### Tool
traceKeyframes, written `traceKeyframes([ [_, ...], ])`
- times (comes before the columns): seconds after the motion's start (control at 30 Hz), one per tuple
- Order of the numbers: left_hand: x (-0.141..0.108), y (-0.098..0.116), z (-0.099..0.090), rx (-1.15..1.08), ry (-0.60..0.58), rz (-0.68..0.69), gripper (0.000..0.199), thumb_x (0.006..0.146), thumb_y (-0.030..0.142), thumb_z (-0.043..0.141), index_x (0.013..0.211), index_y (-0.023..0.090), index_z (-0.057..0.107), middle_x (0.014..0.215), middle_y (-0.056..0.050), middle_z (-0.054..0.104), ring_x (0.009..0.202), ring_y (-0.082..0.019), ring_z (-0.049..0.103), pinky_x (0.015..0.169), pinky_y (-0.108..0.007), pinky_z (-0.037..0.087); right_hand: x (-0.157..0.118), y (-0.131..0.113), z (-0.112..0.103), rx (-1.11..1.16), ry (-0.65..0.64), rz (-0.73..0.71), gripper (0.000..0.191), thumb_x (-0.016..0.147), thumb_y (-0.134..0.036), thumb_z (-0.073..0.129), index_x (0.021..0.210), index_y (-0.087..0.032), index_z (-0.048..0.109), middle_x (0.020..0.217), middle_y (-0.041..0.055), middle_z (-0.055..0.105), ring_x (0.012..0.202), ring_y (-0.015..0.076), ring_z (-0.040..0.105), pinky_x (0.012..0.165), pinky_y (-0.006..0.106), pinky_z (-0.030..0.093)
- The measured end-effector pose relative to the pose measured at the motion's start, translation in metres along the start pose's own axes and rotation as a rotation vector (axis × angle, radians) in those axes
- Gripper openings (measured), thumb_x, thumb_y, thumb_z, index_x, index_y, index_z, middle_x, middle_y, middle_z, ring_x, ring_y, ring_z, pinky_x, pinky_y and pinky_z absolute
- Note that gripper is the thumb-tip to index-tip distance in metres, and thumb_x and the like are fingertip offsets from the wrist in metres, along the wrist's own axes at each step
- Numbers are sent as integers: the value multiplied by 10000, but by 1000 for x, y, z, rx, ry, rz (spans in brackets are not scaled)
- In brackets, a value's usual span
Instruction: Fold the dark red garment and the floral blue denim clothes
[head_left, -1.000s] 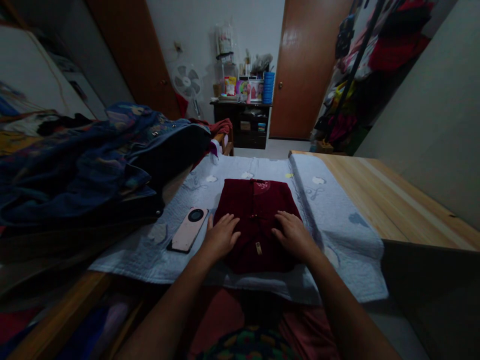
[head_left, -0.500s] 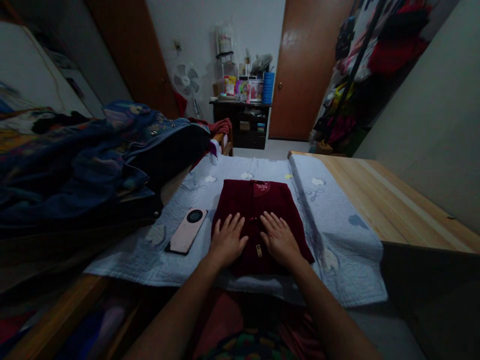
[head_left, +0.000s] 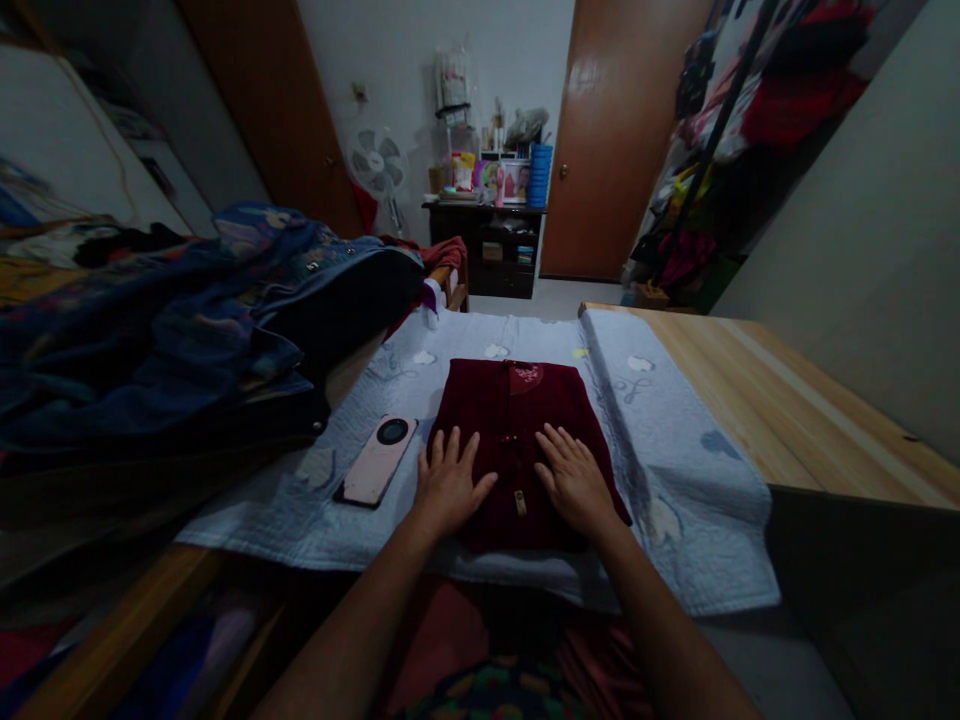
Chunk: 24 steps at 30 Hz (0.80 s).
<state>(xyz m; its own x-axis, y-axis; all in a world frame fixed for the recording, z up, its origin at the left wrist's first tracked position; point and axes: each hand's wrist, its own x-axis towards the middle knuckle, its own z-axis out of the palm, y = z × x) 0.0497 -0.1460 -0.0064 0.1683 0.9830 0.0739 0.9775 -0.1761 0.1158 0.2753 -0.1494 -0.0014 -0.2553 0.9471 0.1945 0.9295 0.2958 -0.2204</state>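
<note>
A dark red garment [head_left: 517, 400], folded into a neat rectangle, lies flat in front of me. Red knot-like fastenings run down its middle, with a small tan tag near the bottom and a pale embroidered patch at the top. My left hand [head_left: 448, 485] rests palm down on its left side, fingers spread. On the right side my right hand [head_left: 576, 480] lies flat in the same way, fingers stretched out. A pink phone [head_left: 375, 470] with a round black camera ring is to the left of my left hand. Under everything spreads a light blue quilted cloth [head_left: 697, 510].
Denim and dark clothes [head_left: 172, 310] are heaped at the left. A bare wooden board [head_left: 772, 400] extends at the right, beside the wall. Farther back stand a white fan [head_left: 377, 162], a dark cabinet [head_left: 442, 240] with items on it, and a brown door [head_left: 600, 150].
My hands have moved slightly apart toward the garment's sides, the left one leftward and the right one rightward. The garment stays folded in place; the view has shifted a little.
</note>
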Motion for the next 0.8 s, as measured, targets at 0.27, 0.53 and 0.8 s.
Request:
traceKeyframes([
  [0.27, 1, -5, 3, -15, -31, -34, 815, 884, 685, 367, 1510, 169, 291, 1591, -189, 213, 1467, -377, 161, 1126, -544, 246, -6, 13, 4, 2, 12, 40, 531, 968, -402, 421, 1462, -207, 409, 1559, 59, 333, 1446, 256, 268, 1160, 461, 246],
  [0.53, 3, -23, 18, -188, -27, -50, 654, 965, 541, 303, 1482, 143, 339, 1596, -199, 183, 1481, -348, 116, 1132, -536, 247, -13, 27, 12, 27, 58, 194, 616, 955, -483, 380, 1478, -158, 368, 1567, 95, 310, 1461, 279, 216, 1171, 495, 188],
  [0.8, 15, -53, 28, -591, 200, -68, 724, 853, 425, 575, 1461, 128, 319, 1543, -198, 308, 1453, -323, 234, 1179, -508, 208, -9, 51, 13, 408, 202, 336, 679, 899, -475, 454, 1468, -132, 316, 1495, 169, 400, 1396, 275, 356, 1156, 445, 277],
])
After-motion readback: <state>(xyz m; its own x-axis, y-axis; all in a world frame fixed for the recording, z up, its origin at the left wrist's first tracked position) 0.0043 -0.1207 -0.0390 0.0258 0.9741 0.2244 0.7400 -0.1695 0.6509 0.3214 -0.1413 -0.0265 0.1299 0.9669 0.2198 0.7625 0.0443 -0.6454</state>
